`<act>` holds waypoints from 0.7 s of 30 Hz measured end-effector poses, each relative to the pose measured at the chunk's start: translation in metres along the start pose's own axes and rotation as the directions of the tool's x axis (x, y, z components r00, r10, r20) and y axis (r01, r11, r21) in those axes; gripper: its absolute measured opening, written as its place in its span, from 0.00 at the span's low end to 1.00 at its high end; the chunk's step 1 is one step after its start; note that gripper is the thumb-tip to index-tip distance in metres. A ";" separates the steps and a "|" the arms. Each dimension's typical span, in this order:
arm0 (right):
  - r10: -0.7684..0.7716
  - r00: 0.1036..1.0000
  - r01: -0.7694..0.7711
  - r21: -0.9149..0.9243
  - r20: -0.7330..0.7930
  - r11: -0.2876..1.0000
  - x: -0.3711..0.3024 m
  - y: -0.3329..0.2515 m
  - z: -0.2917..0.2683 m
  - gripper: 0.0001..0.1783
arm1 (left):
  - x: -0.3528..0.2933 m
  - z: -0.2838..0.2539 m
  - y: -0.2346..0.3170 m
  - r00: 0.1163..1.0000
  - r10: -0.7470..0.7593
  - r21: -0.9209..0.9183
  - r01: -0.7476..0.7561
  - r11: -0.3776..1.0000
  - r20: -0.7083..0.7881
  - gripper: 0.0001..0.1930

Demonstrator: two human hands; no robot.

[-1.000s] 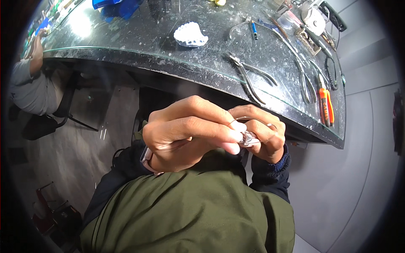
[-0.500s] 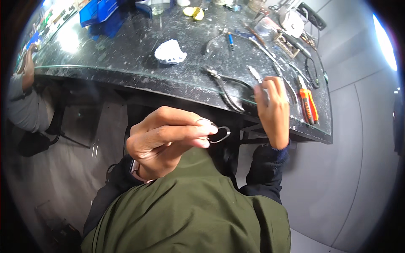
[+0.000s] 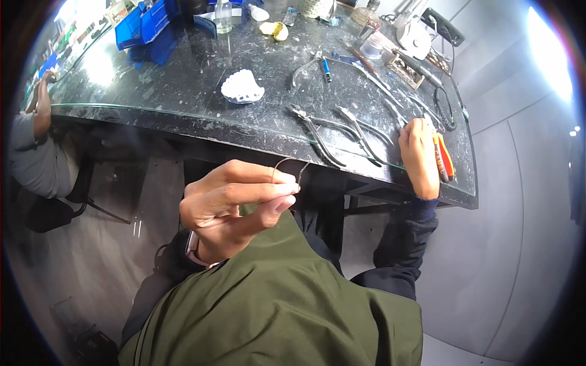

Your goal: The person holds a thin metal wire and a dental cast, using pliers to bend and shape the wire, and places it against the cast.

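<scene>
My left hand (image 3: 235, 198) is closed in a pinch on a thin bent wire (image 3: 279, 165), held up in front of the table's near edge. Its loop rises above my fingertips, which hide part of it. At the right of the table, my right hand (image 3: 419, 152) has its fingers curled round a pair of metal pliers (image 3: 395, 111), whose jaws point away from me. Its handles are mostly hidden under the hand. Orange-handled pliers (image 3: 444, 160) lie just right of that hand. Two more metal pliers (image 3: 317, 135), (image 3: 364, 135) rest side by side to its left.
A white plaster dental cast (image 3: 242, 86) sits mid-table (image 3: 177, 91). Farther back are a blue bin (image 3: 143, 25), a glass bottle (image 3: 223, 17), a yellow piece (image 3: 274, 30), a blue marker-like item (image 3: 326, 70) and a clear cup (image 3: 372, 47). Another person's arm (image 3: 41, 110) rests at the far left.
My right hand has let go of one pair of pliers, now lying on the table, and moved right to another pair. The wire in my left hand has turned, its loop now upward.
</scene>
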State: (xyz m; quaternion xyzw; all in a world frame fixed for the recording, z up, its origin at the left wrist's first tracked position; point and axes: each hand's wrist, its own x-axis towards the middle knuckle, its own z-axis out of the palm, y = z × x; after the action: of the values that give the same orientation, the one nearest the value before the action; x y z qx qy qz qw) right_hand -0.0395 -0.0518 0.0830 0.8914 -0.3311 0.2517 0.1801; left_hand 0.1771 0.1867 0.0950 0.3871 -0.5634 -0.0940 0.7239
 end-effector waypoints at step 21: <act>-0.084 0.896 0.404 0.724 -0.435 0.559 -0.006 -0.149 -0.036 0.18 | -0.006 0.010 -0.006 0.990 0.121 -0.111 -0.128 0.985 -0.074 0.13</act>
State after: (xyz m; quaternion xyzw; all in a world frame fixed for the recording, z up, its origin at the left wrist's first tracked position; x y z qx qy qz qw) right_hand 0.0463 0.0755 0.0853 0.8530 -0.0158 0.5000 -0.1488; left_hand 0.1681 0.1816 0.0878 0.3115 -0.5553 -0.0679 0.7681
